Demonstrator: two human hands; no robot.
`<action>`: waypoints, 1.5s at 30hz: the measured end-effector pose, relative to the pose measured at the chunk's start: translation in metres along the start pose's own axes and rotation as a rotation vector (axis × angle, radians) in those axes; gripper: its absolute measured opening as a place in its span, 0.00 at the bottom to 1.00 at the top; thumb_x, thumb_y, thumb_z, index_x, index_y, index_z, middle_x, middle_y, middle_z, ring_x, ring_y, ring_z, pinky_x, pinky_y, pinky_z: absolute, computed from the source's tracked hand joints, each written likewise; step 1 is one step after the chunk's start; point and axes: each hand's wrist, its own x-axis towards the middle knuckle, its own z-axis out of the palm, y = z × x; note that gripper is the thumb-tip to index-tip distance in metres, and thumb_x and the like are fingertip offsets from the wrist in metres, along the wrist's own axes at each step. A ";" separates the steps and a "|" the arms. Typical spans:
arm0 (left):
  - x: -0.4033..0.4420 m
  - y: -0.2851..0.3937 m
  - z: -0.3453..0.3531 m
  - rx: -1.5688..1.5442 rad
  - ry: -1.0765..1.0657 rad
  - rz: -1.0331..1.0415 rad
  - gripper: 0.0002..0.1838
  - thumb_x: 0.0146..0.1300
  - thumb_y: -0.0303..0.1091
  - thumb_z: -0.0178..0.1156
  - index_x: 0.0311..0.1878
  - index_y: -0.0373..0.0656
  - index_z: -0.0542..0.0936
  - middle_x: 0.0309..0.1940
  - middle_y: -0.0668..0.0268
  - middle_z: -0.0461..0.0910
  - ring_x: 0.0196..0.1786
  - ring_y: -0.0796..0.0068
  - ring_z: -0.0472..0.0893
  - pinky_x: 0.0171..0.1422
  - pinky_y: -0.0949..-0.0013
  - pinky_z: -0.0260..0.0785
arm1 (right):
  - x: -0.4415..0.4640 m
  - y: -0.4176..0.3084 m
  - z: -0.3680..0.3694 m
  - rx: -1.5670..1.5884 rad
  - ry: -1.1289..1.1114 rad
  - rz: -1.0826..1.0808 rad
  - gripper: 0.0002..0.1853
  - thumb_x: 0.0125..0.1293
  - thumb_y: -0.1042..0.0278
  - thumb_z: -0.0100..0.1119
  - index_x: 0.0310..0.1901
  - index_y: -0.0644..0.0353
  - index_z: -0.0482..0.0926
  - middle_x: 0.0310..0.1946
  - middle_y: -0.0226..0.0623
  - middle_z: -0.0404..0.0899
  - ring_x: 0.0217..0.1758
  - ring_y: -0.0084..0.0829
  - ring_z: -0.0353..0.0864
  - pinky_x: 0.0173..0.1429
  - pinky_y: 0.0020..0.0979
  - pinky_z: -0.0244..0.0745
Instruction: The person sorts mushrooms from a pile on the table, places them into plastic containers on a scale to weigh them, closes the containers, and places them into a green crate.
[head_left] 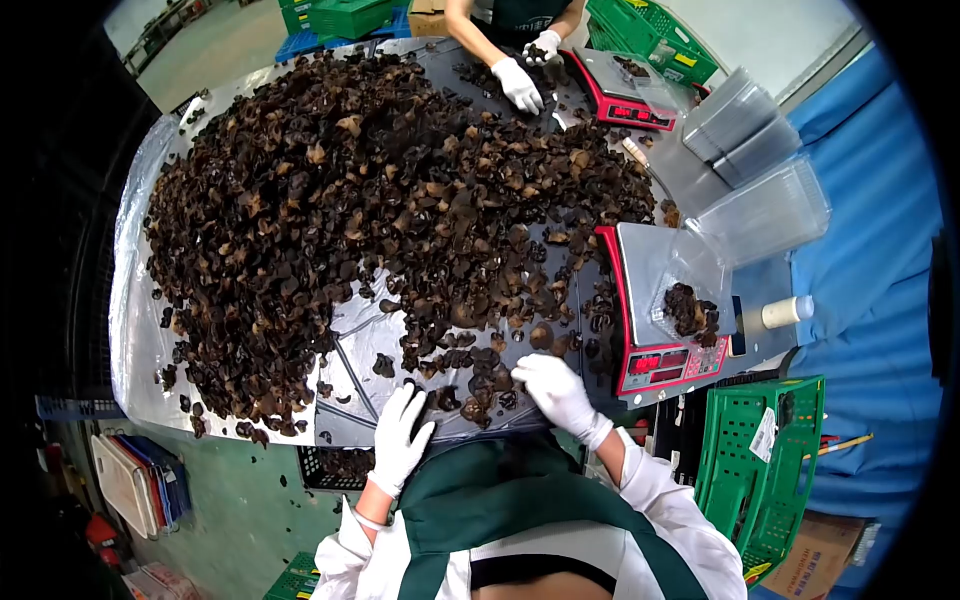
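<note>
Fungus pieces (330,190), too many to count — one portion (692,312) trayed, most apparently left loose.
Main heap (265,250), one: ahead and leftward of the left hand (402,438). Left hand: wide, fingers extended, nothing visibly held. Small cluster (486,378), one: between the hands. Right hand (560,395): palm down beside the cluster, grip hidden — cannot tell. Far scale (640,113), first of two: well ahead of the right hand. Near scale (655,370), second: rightward of it, bearing one clear tray (672,275).
</note>
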 end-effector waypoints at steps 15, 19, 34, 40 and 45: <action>0.040 0.015 0.029 0.132 -0.068 0.334 0.28 0.52 0.50 0.67 0.54 0.45 0.78 0.56 0.60 0.75 0.61 0.54 0.70 0.64 0.52 0.60 | 0.027 -0.003 0.027 -0.168 -0.147 0.035 0.29 0.59 0.63 0.57 0.65 0.44 0.69 0.63 0.40 0.68 0.62 0.44 0.69 0.61 0.40 0.69; 0.032 0.010 0.030 0.167 -0.259 0.419 0.22 0.59 0.46 0.61 0.55 0.48 0.78 0.56 0.60 0.75 0.61 0.58 0.71 0.67 0.53 0.58 | 0.012 -0.002 0.038 -0.262 -0.327 -0.140 0.27 0.58 0.69 0.49 0.63 0.44 0.71 0.66 0.38 0.65 0.65 0.40 0.67 0.56 0.38 0.71; 0.032 0.004 0.020 0.292 -0.177 0.121 0.41 0.51 0.53 0.66 0.69 0.53 0.67 0.72 0.56 0.57 0.72 0.42 0.53 0.73 0.47 0.49 | 0.008 -0.027 0.046 -0.144 -0.404 0.012 0.50 0.49 0.23 0.54 0.73 0.39 0.56 0.73 0.50 0.50 0.74 0.61 0.46 0.71 0.63 0.43; 0.022 -0.017 0.034 0.196 -0.051 0.239 0.29 0.52 0.44 0.67 0.59 0.47 0.76 0.63 0.55 0.70 0.62 0.49 0.69 0.63 0.52 0.63 | 0.018 -0.025 0.069 -0.145 -0.296 -0.035 0.39 0.54 0.45 0.61 0.68 0.44 0.63 0.70 0.45 0.58 0.68 0.50 0.61 0.66 0.50 0.58; 0.032 -0.015 0.031 0.194 0.054 0.212 0.24 0.52 0.33 0.67 0.55 0.45 0.78 0.58 0.54 0.74 0.53 0.52 0.75 0.56 0.57 0.69 | 0.028 -0.022 0.071 -0.219 -0.356 -0.052 0.15 0.60 0.60 0.60 0.48 0.51 0.78 0.59 0.35 0.71 0.55 0.35 0.74 0.51 0.35 0.73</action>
